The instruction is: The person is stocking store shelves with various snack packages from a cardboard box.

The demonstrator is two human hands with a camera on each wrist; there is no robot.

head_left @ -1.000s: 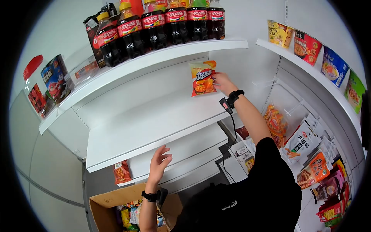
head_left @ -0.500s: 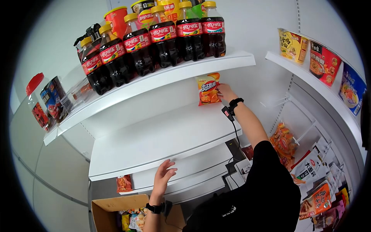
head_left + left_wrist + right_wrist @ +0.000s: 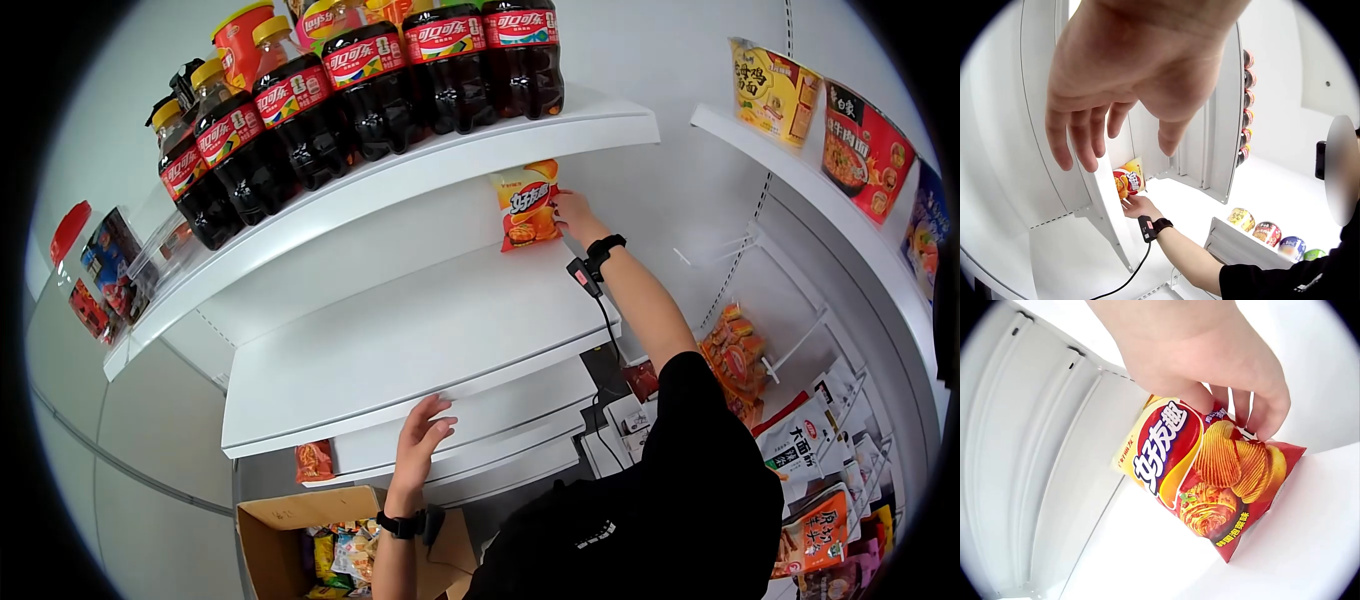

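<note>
A red and yellow chip bag (image 3: 529, 206) stands upright at the back right of the white middle shelf (image 3: 400, 335). My right hand (image 3: 580, 215) grips its right side edge. In the right wrist view the fingers of this hand (image 3: 1210, 369) curl round the side of the bag (image 3: 1210, 469), whose lower edge meets the white shelf surface. My left hand (image 3: 424, 440) hovers at the front edge of the shelf, holding nothing. The left wrist view shows that hand (image 3: 1129, 75) with its fingers loosely extended and the thumb apart.
Cola bottles (image 3: 365, 85) stand on the shelf above, with cup noodles (image 3: 775, 92) on another at the right. An open cardboard box (image 3: 270, 565) of snack bags is at the lower left. A red bag (image 3: 314, 461) lies on a lower shelf. Packets hang from hooks at the right.
The head view has shifted. My right hand keeps its grip on the chip bag, which stays at about the same place on the shelf. My left hand still holds nothing.
</note>
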